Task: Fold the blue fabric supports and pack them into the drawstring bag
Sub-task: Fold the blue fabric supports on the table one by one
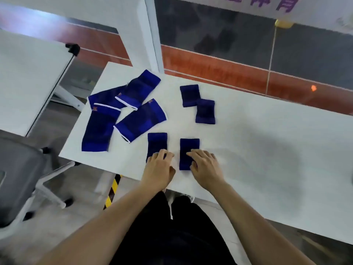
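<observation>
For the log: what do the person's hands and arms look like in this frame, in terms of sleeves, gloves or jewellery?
Both arms are bare from the bottom edge of the frame to the fingertips; no sleeve shows. The left hand and right hand wear no gloves, and no rings, watch or wristband are visible. Below the arms the person wears dark black clothing with a thin white drawcord hanging at its middle.

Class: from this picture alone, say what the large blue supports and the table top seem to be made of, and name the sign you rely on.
Large blue supports: probably stretchy knitted fabric, matte; they lie limp, with banded weave and white edging. Table top: seemingly smooth white laminate or painted board, slightly glossy, showing soft shadows; exact material unclear.
</observation>
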Action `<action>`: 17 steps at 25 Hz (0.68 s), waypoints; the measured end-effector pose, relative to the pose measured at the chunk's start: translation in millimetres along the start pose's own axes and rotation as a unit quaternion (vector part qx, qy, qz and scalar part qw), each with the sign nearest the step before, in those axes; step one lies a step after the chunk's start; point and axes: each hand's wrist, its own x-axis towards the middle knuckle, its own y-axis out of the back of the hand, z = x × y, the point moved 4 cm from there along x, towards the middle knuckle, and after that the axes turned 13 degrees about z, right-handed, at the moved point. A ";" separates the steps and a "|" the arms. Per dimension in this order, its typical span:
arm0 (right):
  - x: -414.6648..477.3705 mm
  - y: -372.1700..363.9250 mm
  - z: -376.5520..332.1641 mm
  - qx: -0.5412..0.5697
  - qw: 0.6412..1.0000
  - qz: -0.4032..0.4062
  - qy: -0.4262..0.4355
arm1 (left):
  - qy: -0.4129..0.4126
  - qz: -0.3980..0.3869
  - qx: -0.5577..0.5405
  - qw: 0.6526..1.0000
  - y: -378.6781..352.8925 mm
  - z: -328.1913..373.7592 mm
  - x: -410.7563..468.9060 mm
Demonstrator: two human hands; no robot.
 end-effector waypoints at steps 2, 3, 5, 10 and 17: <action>-4.7 -16.1 1.8 -0.037 0.998 -0.058 0.012 | 0.056 -0.030 0.025 0.998 -5.1 -15.8 -2.4; -9.4 -24.9 7.9 -0.058 0.996 -0.071 0.011 | 0.066 -0.056 0.040 0.995 -11.2 -23.1 -6.7; -13.6 -35.2 19.4 -0.081 0.993 -0.083 -0.002 | 0.060 -0.121 0.048 0.990 -22.9 -32.2 -15.2; 2.3 -32.3 41.4 -0.114 0.993 -0.025 -0.018 | -0.008 -0.168 0.038 0.985 -30.6 -21.4 -9.1; 10.2 -38.9 -6.4 -0.111 0.988 0.050 -0.092 | -0.051 0.036 -0.012 0.998 -9.1 -39.4 37.0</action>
